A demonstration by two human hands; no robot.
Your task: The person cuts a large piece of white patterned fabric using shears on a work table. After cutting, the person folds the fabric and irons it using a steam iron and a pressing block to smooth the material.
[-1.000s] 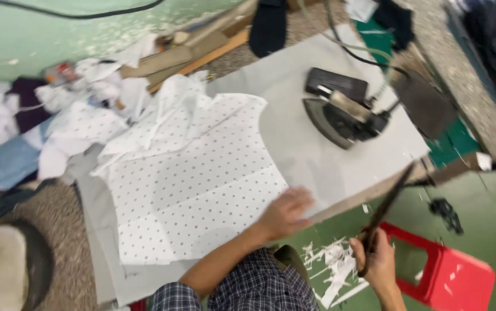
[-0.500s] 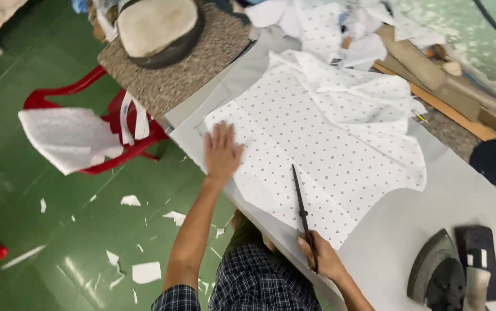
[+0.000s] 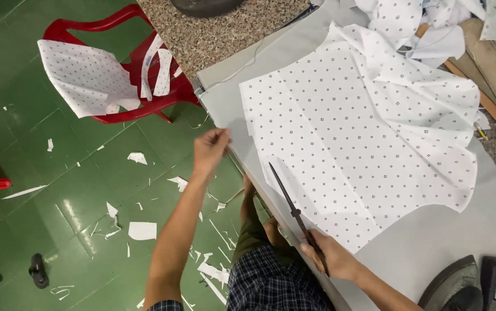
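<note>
Head view, looking down on a cutting table. The right hand, at lower centre, is closed around the handles of a pair of long dark scissors. The blades lie pressed together and point up and to the left, their long axis running diagonally along the lower left edge of the dotted white fabric panel; the tip rests at or just over that edge.

The left hand, at centre left, hangs off the table's near edge over the floor, fingers drawn loosely together; whether it pinches a scrap cannot be told. It stands just left of the panel's lower left corner, nearer that corner than the right hand is.

The panel is thin woven cloth, white with small dark square dots, spread flat with soft creases on a pale grey padded table cover. Further dotted pieces are heaped at upper right.

A red plastic chair, upper left, carries another dotted piece and strips. White offcuts litter the glossy green tiled floor. A dark flat iron sits at lower right.
</note>
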